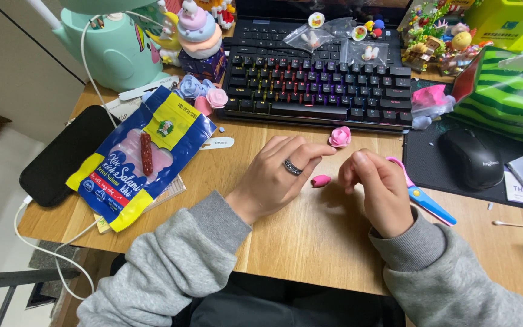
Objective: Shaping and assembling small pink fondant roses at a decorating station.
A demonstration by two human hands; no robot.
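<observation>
My left hand point(279, 172) rests palm down on the wooden desk point(310, 242), a ring on one finger, fingers loosely spread. Just right of its fingertips lies a small pink clay lump point(321, 180). My right hand point(378, 189) lies beside it, fingers curled inward, knuckles close to the lump; whether it holds anything is hidden. A pink clay rose point(339, 137) sits on the desk in front of the black keyboard point(319, 85), just beyond my left fingertips. Scissors with a pink and blue handle point(424, 200) lie under and to the right of my right hand.
A blue and yellow snack bag point(140, 154) lies at left over a black phone point(62, 154). More clay roses point(204, 94) sit by the keyboard's left end. A black mouse point(472, 158) sits on a dark pad at right, beside a watermelon-striped pouch point(509, 103) and a cotton swab point(519, 226).
</observation>
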